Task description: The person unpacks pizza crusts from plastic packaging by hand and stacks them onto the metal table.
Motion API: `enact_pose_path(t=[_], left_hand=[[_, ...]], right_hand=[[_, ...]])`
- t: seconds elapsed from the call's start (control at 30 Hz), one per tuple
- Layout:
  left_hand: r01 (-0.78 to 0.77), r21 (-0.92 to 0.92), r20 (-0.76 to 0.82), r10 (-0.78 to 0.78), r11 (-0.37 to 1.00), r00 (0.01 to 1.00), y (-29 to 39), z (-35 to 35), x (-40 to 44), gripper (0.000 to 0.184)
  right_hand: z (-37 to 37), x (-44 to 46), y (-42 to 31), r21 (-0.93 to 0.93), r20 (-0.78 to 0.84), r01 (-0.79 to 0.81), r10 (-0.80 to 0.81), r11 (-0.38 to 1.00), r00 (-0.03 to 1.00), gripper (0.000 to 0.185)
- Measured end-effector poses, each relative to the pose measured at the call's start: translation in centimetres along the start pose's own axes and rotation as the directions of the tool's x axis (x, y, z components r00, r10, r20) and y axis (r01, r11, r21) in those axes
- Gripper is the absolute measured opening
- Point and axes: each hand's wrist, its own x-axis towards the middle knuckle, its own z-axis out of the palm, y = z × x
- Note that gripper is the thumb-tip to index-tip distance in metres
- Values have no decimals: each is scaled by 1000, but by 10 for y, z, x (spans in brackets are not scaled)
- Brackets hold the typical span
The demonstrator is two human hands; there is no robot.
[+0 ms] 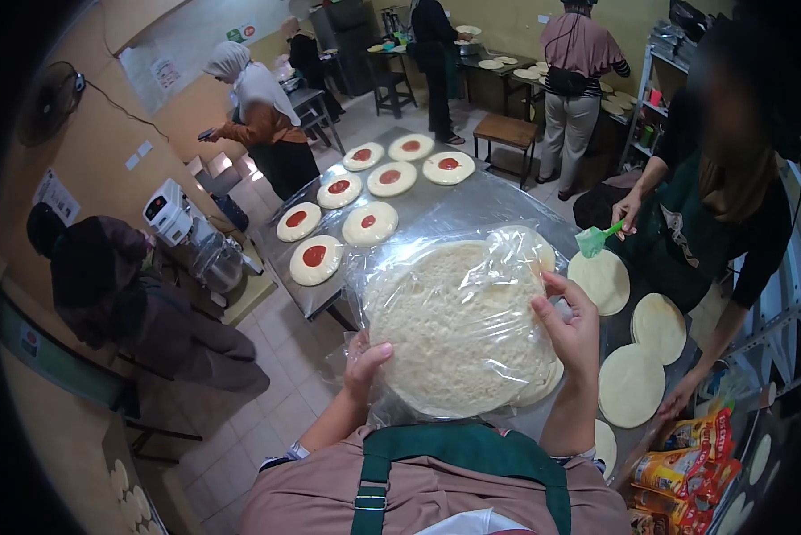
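Observation:
A large round pizza base (450, 330) in a clear plastic bag (392, 267) is held up in front of my chest. My left hand (362, 367) grips the bag's lower left edge, thumb on top. On the right edge my right hand (572, 325) is closed on the same bag, its thumb over the front. Behind the bag, part of another pale base (521, 245) shows on the metal table (499, 201). Farther back lie several bases topped with red sauce, one of them a dough round (316, 259).
At right a co-worker's hand (628, 214) holds a green brush (592, 239) over a plain base (598, 281). More bases (631, 385) and red-yellow packets (686, 468) lie near. A stand mixer (191, 227) stands left; other people work behind.

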Motion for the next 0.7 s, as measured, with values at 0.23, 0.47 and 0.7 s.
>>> enact_pose_path(t=[0.23, 0.47, 0.7], left_hand=[[23, -112, -3, -24, 993, 1000, 3, 10, 0, 59], [-1, -29, 73, 3, 1000, 997, -2, -8, 4, 56], [-68, 158, 70, 57, 985, 996, 7, -7, 3, 42]], right_hand=[[8, 3, 3, 143, -112, -19, 35, 990, 993, 27], [17, 5, 6, 159, -192, 24, 7, 987, 981, 16], [35, 2, 8, 90, -248, 56, -32, 994, 968, 6]])
